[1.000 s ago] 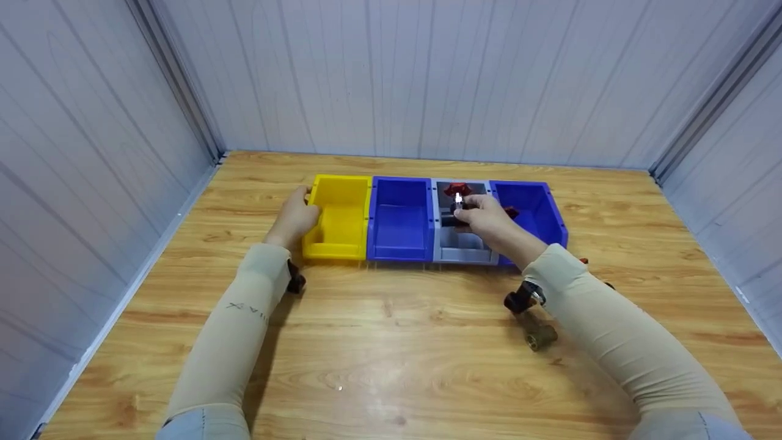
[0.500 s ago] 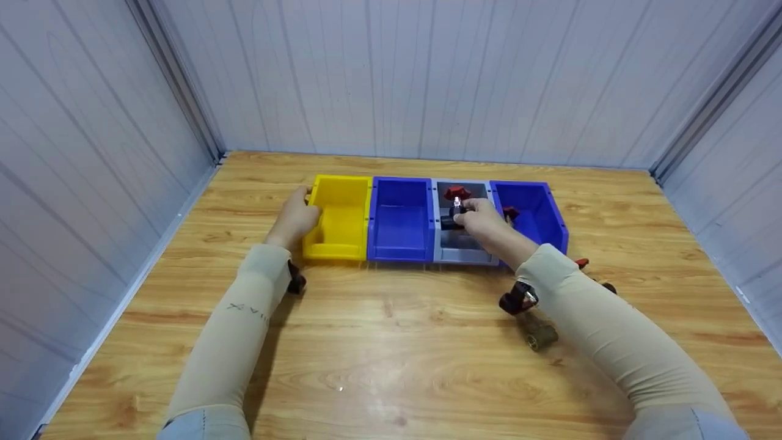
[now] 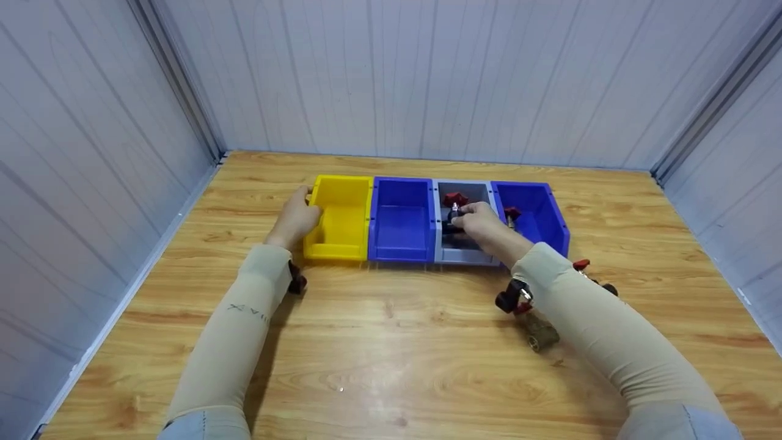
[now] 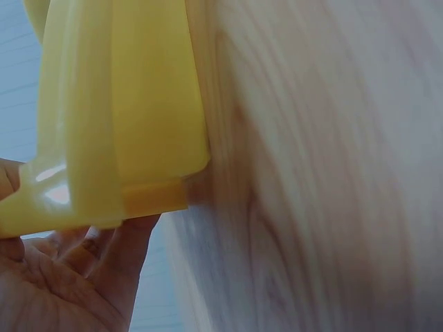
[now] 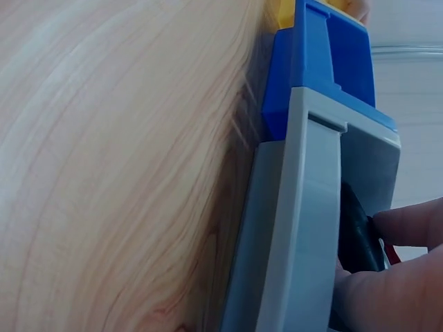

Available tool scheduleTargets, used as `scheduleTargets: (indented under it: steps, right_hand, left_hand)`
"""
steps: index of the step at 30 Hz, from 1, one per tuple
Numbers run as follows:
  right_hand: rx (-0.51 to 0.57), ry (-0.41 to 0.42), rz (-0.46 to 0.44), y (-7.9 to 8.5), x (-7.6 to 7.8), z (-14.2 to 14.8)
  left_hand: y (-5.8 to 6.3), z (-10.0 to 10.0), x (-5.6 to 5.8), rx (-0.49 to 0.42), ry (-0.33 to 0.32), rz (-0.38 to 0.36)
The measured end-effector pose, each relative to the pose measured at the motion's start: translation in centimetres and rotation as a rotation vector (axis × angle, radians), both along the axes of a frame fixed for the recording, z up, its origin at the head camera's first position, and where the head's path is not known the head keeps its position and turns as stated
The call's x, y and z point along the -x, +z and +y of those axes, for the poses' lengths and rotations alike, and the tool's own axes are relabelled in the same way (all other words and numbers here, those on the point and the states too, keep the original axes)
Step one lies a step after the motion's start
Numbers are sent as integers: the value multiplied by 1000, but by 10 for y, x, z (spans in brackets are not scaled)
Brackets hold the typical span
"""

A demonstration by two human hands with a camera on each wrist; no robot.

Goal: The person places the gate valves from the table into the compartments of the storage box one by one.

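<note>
My left hand (image 3: 296, 219) grips the outer left wall of the yellow bin (image 3: 337, 252), thumb over the rim; in the left wrist view its fingers (image 4: 128, 266) lie under the edge. My right hand (image 3: 486, 227) is inside the grey bin (image 3: 467, 256), pinching a black valve (image 3: 451, 228) with a shiny metal stem and a red handwheel (image 3: 455, 199). In the right wrist view, thumb and finger hold the black body (image 5: 358, 232) behind the grey front wall. Whether the valve touches the bin floor is hidden.
A blue bin (image 3: 401, 252) stands between the yellow and grey ones. The right-hand blue bin (image 3: 553, 214) holds a valve with a red handle (image 3: 512, 212). On the wooden table, a brass valve (image 3: 542, 337) and another red-handled valve (image 3: 581, 264) lie partly hidden by my right arm.
My right hand has lowered the black valve deeper into the grey bin, moving slightly left. My left hand has stayed on the yellow bin.
</note>
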State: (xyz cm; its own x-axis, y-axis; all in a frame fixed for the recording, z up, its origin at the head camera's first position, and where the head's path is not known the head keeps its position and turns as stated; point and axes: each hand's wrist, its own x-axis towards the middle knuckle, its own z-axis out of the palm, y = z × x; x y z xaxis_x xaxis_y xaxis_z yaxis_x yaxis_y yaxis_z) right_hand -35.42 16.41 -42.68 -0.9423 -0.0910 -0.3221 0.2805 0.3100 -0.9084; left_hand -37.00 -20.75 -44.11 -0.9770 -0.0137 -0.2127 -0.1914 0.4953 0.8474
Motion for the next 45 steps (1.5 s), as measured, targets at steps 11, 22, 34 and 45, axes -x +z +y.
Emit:
scheduleTargets:
  steps: [11,22,34,45]
  right_hand:
    - [1,-11,-10,-8,6,-2]
    - [-65,-11,-55,-11,7,-1]
    - [-233,91,29,-12,5,-4]
    - [-479,128,152,-14,0,-11]
  left_hand:
    - [-1,1,1,-9,4,2]
    - [-1,1,0,-11,0,4]
    - [-1,-3,-2,-7,5,-3]
    - [-2,-6,-2,-5,8,-11]
